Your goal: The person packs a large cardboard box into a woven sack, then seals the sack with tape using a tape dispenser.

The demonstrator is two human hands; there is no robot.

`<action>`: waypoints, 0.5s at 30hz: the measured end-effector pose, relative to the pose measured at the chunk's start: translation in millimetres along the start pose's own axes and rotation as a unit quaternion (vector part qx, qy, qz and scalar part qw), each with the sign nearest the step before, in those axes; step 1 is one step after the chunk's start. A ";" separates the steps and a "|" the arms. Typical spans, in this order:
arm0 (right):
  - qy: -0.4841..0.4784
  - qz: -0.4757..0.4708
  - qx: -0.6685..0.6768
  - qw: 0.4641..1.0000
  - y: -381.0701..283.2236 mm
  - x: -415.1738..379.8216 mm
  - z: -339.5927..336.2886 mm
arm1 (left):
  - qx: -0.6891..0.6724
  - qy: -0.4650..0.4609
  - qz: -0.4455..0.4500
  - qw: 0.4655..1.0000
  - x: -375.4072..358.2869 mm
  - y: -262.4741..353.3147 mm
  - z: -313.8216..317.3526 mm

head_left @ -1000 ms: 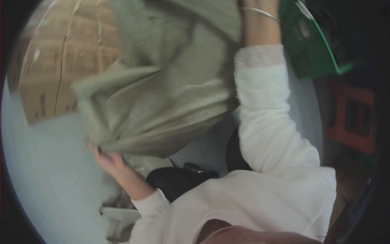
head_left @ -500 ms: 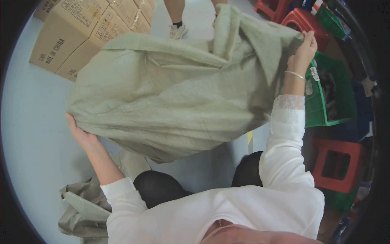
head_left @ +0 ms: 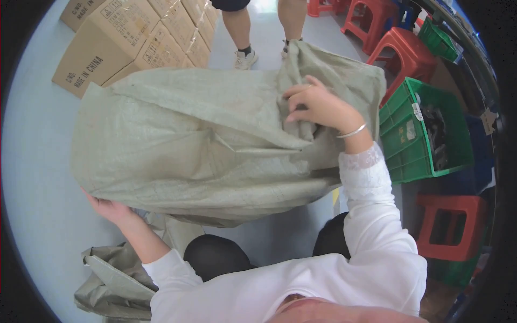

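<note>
A large grey-green woven sack (head_left: 183, 134) is stretched out in front of me, creased, with a long fold across its upper side. At its lower left edge my left hand (head_left: 112, 210) holds on, most of the fingers hidden beneath the fabric. Over the gathered folds on the right part of the sack is my right hand (head_left: 320, 107), fingers curved and apart. Another crumpled woven sack (head_left: 116, 280) lies on the floor to my lower left.
Printed cardboard boxes (head_left: 107, 46) are stacked at the upper left. Another person's legs (head_left: 237, 29) stand beyond the sack. On the right are a green crate (head_left: 406, 132) with dark items, a red stool (head_left: 406, 51) and a nearer red stool (head_left: 455, 253).
My right hand has let go of the sack's upper right corner and moved left over its folds. The sack lies flatter and has shifted lower in view. My left hand stays at its edge.
</note>
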State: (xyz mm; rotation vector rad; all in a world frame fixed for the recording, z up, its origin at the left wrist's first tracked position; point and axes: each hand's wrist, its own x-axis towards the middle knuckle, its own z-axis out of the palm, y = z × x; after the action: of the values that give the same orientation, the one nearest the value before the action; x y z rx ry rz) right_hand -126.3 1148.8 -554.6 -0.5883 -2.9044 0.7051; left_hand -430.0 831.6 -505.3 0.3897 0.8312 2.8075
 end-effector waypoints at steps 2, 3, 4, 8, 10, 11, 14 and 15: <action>0.036 0.008 0.017 0.999 5.7 -7.2 -5.6 | -0.021 -0.010 0.000 1.000 5.3 2.0 -10.8; 0.038 -0.011 0.033 0.999 4.5 -12.1 -6.7 | 0.001 0.001 0.002 1.000 4.3 -2.0 -9.6; 0.039 -0.031 0.049 0.998 2.2 -14.4 -8.5 | 0.025 0.014 0.005 1.000 5.2 -4.2 -8.1; -0.031 -0.094 0.102 0.990 -10.7 -13.5 -4.0 | 0.114 0.054 0.019 0.992 8.2 -1.6 -4.1; -0.124 -0.091 0.062 0.986 -15.5 -5.3 10.8 | 0.144 0.006 -0.059 0.988 13.4 5.4 -2.2; -0.147 -0.096 0.051 0.983 -18.3 1.3 16.8 | 0.152 -0.005 -0.073 0.986 22.9 12.3 -0.7; -0.208 -0.054 0.020 0.976 -20.8 13.6 32.2 | 0.174 -0.125 -0.184 0.959 55.8 36.0 13.1; -0.226 -0.040 0.016 0.973 -21.3 16.9 36.8 | 0.257 -0.154 -0.186 0.936 65.3 35.8 25.9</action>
State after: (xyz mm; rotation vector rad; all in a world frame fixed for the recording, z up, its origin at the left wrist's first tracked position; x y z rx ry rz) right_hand -155.9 1122.4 -577.5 -0.3380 -3.2939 0.9865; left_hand -487.9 831.6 -451.7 0.6461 1.3874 2.0867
